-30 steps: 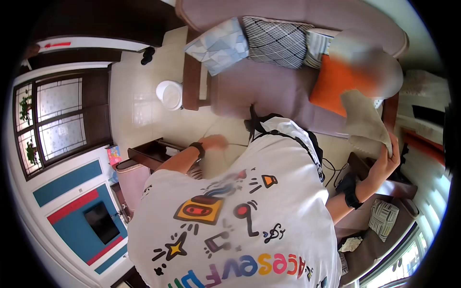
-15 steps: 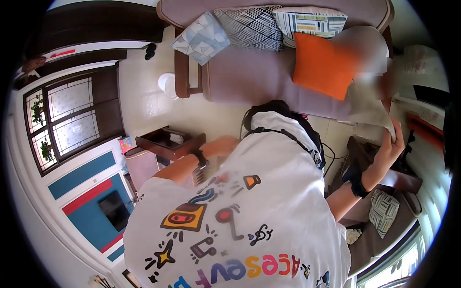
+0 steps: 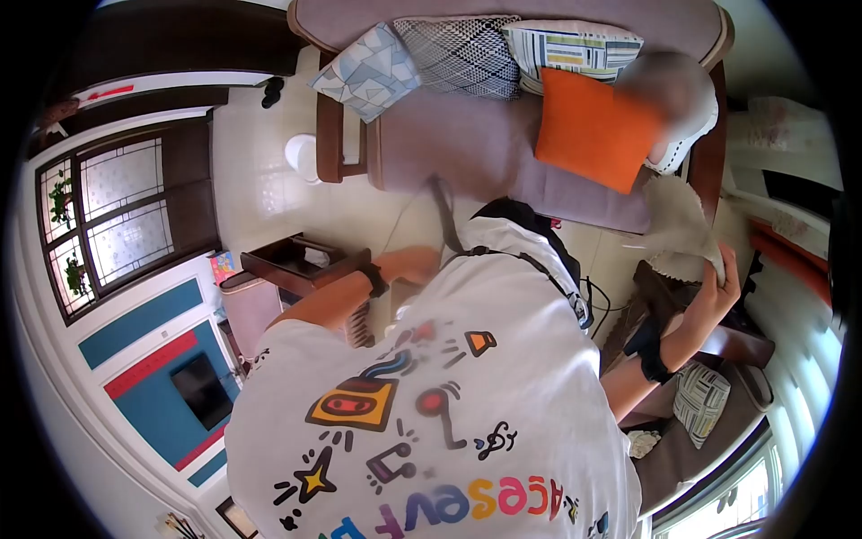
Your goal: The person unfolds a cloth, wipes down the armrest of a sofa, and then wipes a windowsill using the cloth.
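Observation:
My right hand (image 3: 723,274) is on the right, its fingers closed round the lower edge of a beige cloth (image 3: 680,225) that fans upward with a wavy, scalloped rim. The cloth's upper end is just below a person (image 3: 687,135) at the sofa's right end. On the left, my left hand (image 3: 410,265) is beside the white printed shirt (image 3: 503,341); its fingertips are smeared and partly hidden, so what they hold, if anything, does not show. A dark strap (image 3: 444,216) rises above the shirt.
Ahead stands a mauve sofa (image 3: 449,153) with patterned cushions and an orange cushion (image 3: 597,130). An open brown drawer (image 3: 305,260) lies beyond my left forearm. Dark cables (image 3: 597,305) run over the floor at right, near another seat with a striped cushion (image 3: 702,404).
The view has shifted, with the sofa and cushions now further left than at first. More of the person beyond the cloth shows. My right hand still grips the cloth.

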Motion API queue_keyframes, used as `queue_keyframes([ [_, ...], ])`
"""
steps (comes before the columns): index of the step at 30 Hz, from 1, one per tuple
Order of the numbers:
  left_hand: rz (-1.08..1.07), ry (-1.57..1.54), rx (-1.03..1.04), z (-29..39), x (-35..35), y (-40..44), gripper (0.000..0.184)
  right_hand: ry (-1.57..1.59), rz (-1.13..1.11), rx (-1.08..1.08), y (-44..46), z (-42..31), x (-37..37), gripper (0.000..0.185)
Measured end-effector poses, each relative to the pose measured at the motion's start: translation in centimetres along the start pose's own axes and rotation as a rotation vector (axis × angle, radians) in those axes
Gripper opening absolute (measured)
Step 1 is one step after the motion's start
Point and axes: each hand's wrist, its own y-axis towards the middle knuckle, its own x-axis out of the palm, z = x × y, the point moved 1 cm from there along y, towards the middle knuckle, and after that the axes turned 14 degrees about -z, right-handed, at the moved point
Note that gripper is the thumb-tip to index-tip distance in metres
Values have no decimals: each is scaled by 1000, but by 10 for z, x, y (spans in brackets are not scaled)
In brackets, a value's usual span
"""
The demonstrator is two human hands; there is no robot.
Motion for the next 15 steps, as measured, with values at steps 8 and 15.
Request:
queue_keyframes([
  [8,-64,77,-119,-89,43,2,23,-94,-40,23,25,-21,39,20],
  [15,-94,104,8,-124,-39,23,38,-165,-40,-81,47,-54,90,20],
])
